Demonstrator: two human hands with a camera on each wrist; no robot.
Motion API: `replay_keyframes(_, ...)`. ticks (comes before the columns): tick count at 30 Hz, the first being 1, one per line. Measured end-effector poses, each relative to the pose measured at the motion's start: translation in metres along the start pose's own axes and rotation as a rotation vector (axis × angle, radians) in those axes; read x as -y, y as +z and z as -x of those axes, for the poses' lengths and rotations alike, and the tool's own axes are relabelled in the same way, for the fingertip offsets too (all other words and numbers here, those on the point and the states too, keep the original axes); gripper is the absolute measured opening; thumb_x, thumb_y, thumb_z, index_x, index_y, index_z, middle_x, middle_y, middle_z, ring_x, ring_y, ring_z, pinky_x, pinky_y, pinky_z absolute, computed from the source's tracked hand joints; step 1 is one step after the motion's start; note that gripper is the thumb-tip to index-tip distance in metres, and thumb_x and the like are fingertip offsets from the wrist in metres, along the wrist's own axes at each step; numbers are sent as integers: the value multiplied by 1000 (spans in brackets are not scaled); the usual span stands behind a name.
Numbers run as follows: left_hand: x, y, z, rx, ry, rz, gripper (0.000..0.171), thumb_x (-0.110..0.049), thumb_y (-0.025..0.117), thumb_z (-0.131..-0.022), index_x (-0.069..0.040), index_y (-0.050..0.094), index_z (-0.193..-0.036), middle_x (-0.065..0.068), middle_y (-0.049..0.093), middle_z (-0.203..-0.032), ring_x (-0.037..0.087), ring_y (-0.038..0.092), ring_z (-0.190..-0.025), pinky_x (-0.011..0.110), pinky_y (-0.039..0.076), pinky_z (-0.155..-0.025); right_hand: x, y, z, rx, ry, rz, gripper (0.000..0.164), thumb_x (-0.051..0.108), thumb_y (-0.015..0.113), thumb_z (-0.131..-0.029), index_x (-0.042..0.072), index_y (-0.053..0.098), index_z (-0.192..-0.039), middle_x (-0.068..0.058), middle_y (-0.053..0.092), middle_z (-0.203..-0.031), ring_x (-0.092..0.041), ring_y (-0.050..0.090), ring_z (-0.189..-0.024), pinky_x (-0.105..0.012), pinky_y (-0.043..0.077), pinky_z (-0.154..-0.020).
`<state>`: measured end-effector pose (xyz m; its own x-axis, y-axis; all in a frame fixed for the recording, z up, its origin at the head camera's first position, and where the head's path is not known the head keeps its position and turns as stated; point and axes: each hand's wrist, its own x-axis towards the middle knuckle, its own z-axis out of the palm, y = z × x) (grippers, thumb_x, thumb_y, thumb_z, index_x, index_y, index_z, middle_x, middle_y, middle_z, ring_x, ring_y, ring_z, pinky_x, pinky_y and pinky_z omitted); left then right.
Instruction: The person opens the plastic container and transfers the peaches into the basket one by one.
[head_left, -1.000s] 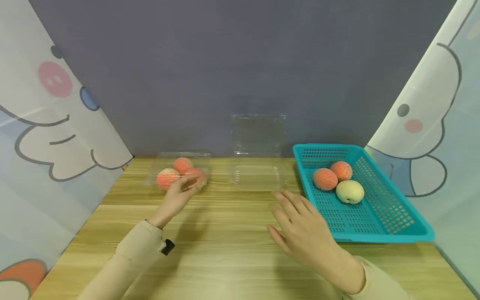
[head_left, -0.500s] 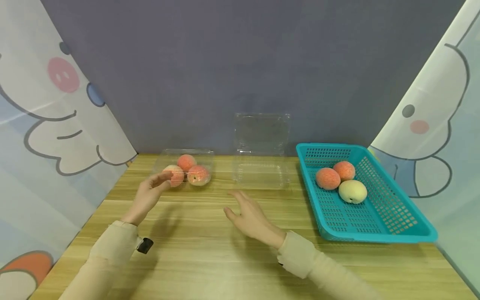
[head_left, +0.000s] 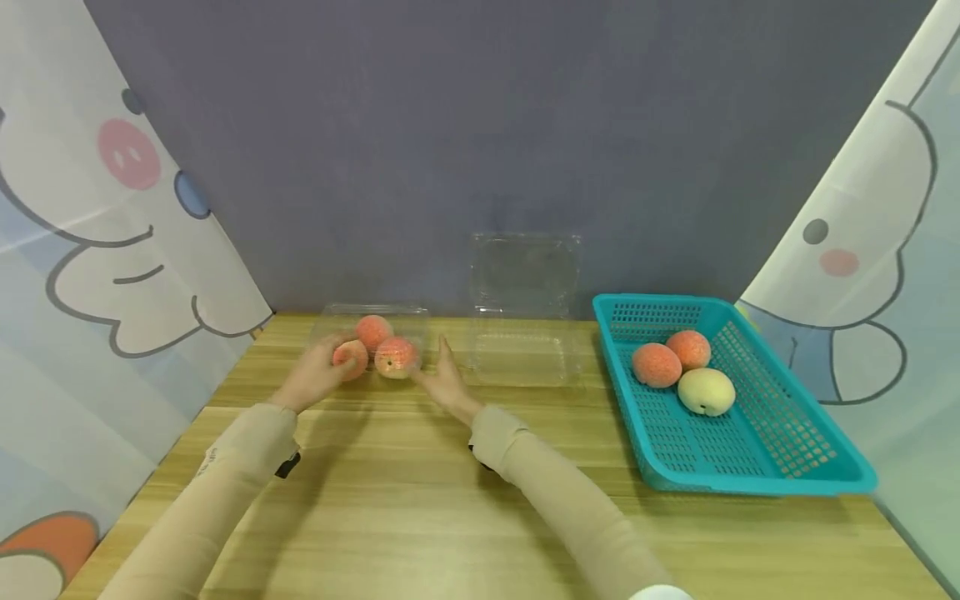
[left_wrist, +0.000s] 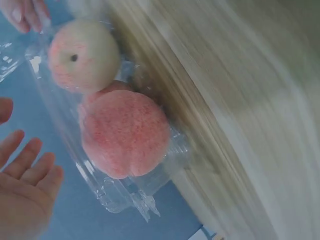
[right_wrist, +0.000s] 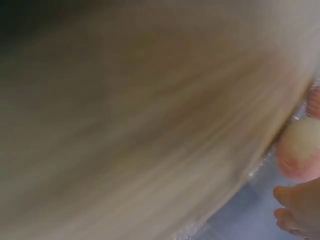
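Note:
In the head view, a clear plastic clamshell box (head_left: 420, 321) on the left of the table holds three peaches. Its front-left peach (head_left: 349, 360) is pinkish red; the front-right peach (head_left: 396, 357) is pink and cream; a third peach (head_left: 373, 332) sits behind them. My left hand (head_left: 311, 372) is at the box's left side, its fingers relaxed and parted in the left wrist view, apart from the peaches. On the other side, my right hand (head_left: 446, 382) has its thumb and fingers extended by the right front corner. Whether it touches the plastic cannot be told.
A second clear clamshell box (head_left: 522, 354) stands with its lid up against the grey back wall (head_left: 495, 125). To the right is a turquoise basket (head_left: 675, 454) with two reddish peaches (head_left: 656, 365) and a pale one (head_left: 706, 392). Printed cloths hang at both sides.
My right hand has moved left from beside the basket to the right side of the filled box. My left hand has shifted left from the front-right peach to the box's left side.

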<state>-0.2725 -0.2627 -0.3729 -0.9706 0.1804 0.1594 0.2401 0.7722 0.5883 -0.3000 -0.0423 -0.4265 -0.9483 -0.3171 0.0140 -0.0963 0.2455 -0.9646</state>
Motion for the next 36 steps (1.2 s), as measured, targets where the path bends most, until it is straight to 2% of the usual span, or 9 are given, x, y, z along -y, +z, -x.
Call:
replay_keyframes(5, 1, 8, -12, 27, 74, -198, 57, -19, 56, -89, 2, 35, -139, 22, 32, -144, 45, 38, -125, 59, 38, -95, -7, 13, -17, 0, 32, -55, 101, 26, 68, -83, 10, -9, -147, -17, 3, -154, -33, 11, -140, -49, 20, -112)
replay_keyframes(9, 2, 11, -21, 37, 124, -275, 62, -18, 59, -87, 0, 33, -140, 19, 29, -147, 42, 35, -128, 56, 41, -94, -7, 16, -23, 20, 46, -120, 106, 29, 69, -82, 10, -14, -146, -22, 7, -152, -37, 19, -137, -51, 24, -110)
replay_keyframes(12, 3, 12, -26, 63, 145, -307, 65, -19, 61, -86, 2, 31, -140, 21, 26, -148, 43, 31, -130, 58, 36, -99, -8, 18, -26, 40, 52, -140, 107, 30, 68, -83, 11, -17, -145, -21, 7, -152, -36, 19, -138, -49, 24, -110)
replay_keyframes(16, 6, 14, -29, 97, 169, -337, 67, -22, 62, -87, 5, 30, -140, 24, 25, -147, 44, 26, -132, 59, 28, -104, -11, 20, -28, 42, 52, -129, 102, 30, 64, -86, 12, -17, -145, -17, 1, -154, -33, 13, -140, -48, 17, -113)
replay_keyframes(26, 18, 18, -33, 115, 239, -536, 68, -35, 59, -88, 2, 34, -139, 25, 33, -143, 43, 32, -130, 56, 29, -105, -16, 31, -28, 70, 37, -16, 78, 32, 41, -97, 12, -18, -145, -19, 5, -153, -32, 11, -140, -48, 13, -114)
replay_keyframes(29, 19, 20, -35, 122, 306, -636, 64, -36, 55, -90, 1, 35, -138, 26, 35, -141, 42, 38, -127, 54, 33, -103, -17, 33, -27, 61, 44, -15, 76, 31, 38, -98, 13, -18, -145, -18, 6, -153, -31, 12, -140, -48, 14, -114)
replay_keyframes(31, 20, 21, -37, 114, 385, -734, 62, -36, 54, -92, 0, 35, -138, 27, 39, -138, 40, 43, -123, 51, 38, -100, -18, 35, -27, 43, 45, -24, 75, 31, 37, -98, 14, -18, -145, -18, 6, -153, -30, 13, -140, -47, 15, -114)
replay_keyframes(34, 20, 23, -40, 86, 494, -869, 61, -31, 58, -90, 0, 37, -137, 27, 44, -134, 38, 51, -116, 45, 46, -95, -17, 39, -26, 9, 44, -54, 72, 28, 36, -98, 14, -16, -146, -17, 6, -153, -29, 13, -140, -46, 16, -114)
replay_keyframes(36, 17, 25, -41, 77, 544, -925, 61, -23, 64, -86, 0, 37, -136, 28, 46, -132, 38, 54, -113, 42, 49, -90, -17, 42, -25, -19, 37, -76, 71, 26, 36, -98, 13, -15, -146, -16, 5, -153, -29, 13, -140, -45, 16, -114)
